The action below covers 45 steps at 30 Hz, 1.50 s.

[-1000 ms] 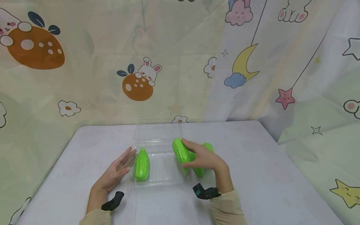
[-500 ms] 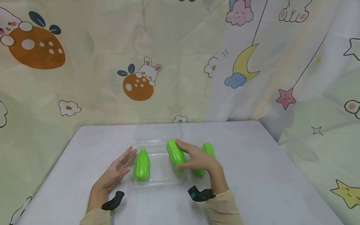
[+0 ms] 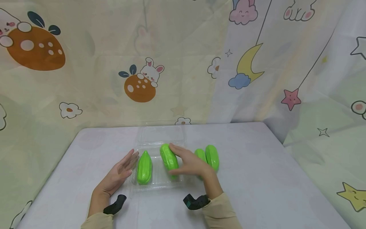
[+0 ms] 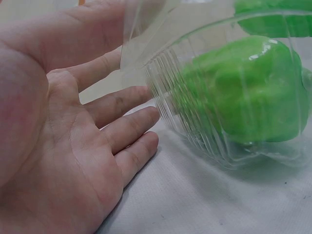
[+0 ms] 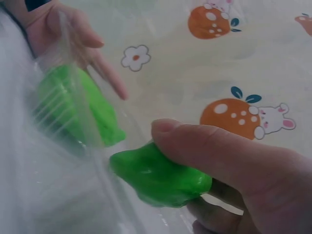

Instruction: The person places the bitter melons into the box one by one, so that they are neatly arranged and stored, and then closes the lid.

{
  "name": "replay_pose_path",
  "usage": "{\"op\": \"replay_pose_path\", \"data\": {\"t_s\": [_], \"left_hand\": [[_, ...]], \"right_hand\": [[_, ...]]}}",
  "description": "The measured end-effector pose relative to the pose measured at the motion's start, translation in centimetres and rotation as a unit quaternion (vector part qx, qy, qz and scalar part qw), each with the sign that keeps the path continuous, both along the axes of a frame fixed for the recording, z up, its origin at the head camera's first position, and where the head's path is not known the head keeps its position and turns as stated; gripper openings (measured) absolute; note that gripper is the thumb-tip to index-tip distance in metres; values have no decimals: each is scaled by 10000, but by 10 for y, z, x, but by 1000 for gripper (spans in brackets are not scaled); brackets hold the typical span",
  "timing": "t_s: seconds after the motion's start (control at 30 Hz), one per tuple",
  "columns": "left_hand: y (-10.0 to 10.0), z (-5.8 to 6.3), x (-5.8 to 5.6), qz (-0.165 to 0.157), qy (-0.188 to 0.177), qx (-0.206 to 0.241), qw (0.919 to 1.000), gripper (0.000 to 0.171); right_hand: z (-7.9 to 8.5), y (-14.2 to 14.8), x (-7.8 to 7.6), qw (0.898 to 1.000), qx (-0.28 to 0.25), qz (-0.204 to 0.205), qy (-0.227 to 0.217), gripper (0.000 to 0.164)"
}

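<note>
The vegetables [image 3: 144,168] are bright green, the table [image 3: 271,194] white, the pale-yellow backdrop [image 3: 186,70] patterned with rabbits [image 3: 150,73].

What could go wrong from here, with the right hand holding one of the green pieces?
The held piece might slip, since the right hand pinches it between thumb and fingers and its surface looks glossy.

It could bump the other piece lying in the box.

The box, thin clear plastic, might slide or tip if knocked: the left hand seems only to brace its side with straight fingers.

green gourd [image 3: 168,157] over clear container [image 3: 157,173]
</note>
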<state>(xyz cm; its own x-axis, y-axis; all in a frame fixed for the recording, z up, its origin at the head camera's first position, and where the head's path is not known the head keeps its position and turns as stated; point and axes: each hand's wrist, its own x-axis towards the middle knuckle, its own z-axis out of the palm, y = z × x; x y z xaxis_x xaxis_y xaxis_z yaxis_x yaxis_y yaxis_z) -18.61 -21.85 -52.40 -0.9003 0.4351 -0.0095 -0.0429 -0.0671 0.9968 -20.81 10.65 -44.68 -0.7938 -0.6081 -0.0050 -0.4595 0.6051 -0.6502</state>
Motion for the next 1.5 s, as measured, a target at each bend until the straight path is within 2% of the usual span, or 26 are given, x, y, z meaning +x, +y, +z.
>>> {"op": "replay_pose_path", "data": {"t_s": [0.47, 0.87, 1.07, 1.5], "left_hand": [[2, -1, -1, 10, -2, 52, 10000, 82], [0, -3, -1, 62, 30, -18, 10000, 80], [1, -2, -1, 84, 11, -24, 10000, 80], [1, -2, -1, 101, -5, -30, 9999, 81]], "right_hand": [[-16, -20, -2, 9995, -104, -238, 176, 100], [-19, -34, 3, 9998, 23, -195, 12, 100], [-21, -37, 3, 9998, 94, -160, 105, 100], [-23, -42, 5, 9991, 283, -328, 18, 100]]}}
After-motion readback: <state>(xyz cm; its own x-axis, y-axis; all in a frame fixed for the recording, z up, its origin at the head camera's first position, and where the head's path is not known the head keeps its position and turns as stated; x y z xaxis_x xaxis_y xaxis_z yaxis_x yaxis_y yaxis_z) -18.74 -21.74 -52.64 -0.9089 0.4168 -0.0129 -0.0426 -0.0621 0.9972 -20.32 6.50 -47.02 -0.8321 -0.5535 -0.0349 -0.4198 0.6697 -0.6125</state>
